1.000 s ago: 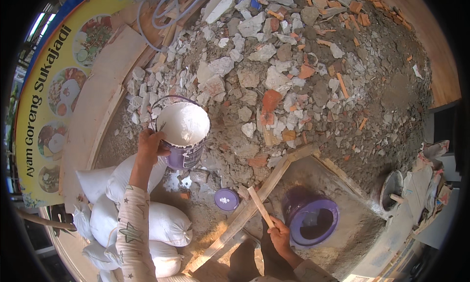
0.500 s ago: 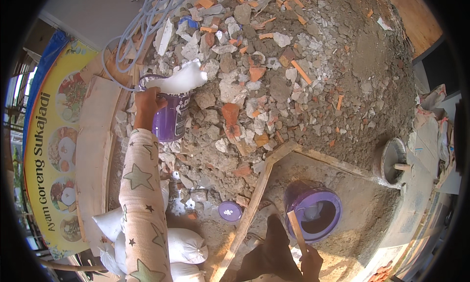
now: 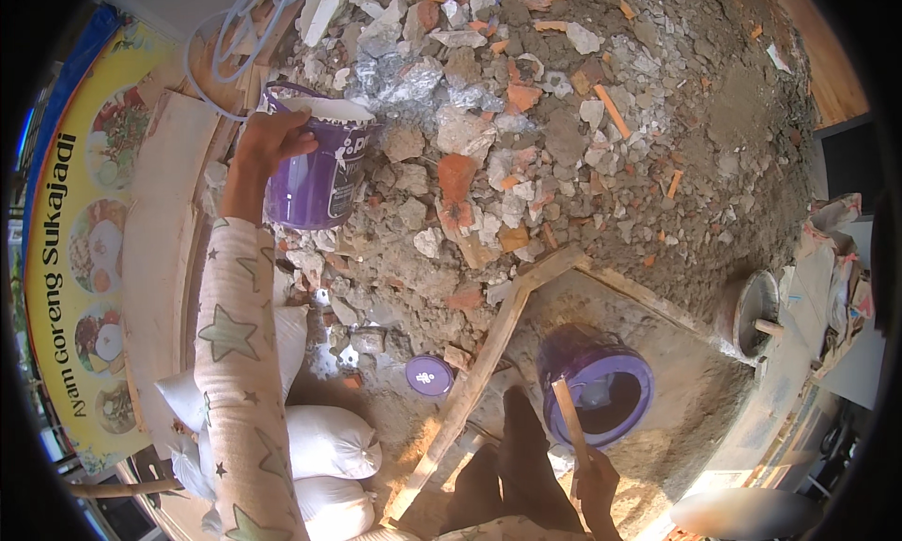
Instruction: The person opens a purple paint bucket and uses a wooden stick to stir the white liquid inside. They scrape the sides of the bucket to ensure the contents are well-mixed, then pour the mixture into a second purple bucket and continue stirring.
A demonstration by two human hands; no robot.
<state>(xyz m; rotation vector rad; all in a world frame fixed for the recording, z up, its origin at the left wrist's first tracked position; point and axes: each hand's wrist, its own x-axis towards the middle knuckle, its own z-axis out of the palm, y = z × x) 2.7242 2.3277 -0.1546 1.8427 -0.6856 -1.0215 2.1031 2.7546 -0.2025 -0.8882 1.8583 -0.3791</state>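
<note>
At the left, my left hand (image 3: 272, 142) is closed on the rim of a purple paint bucket (image 3: 315, 179), which has a whitish inside and white drips below its lip. The bucket tilts over the rubble heap (image 3: 564, 165), where a wet, shiny patch (image 3: 418, 90) lies beyond its mouth. Down at the lower right, my right hand (image 3: 596, 489) grips a flat wooden stick (image 3: 569, 419). The stick's upper end reaches in front of a larger purple bucket (image 3: 568, 348), whose round opening is dark with something pale inside.
A wooden plank frame (image 3: 498, 353) borders the rubble. Near it lies a round purple lid (image 3: 429, 376). White sacks (image 3: 329, 442) stand at lower left, below a pale hose (image 3: 221, 62) and yellow banner (image 3: 103, 259). A round pan (image 3: 754, 311) sits at right.
White liquid that was pouring out of the small bucket has landed, leaving the rubble wet and shiny. My left hand and bucket have shifted slightly up and left in view.
</note>
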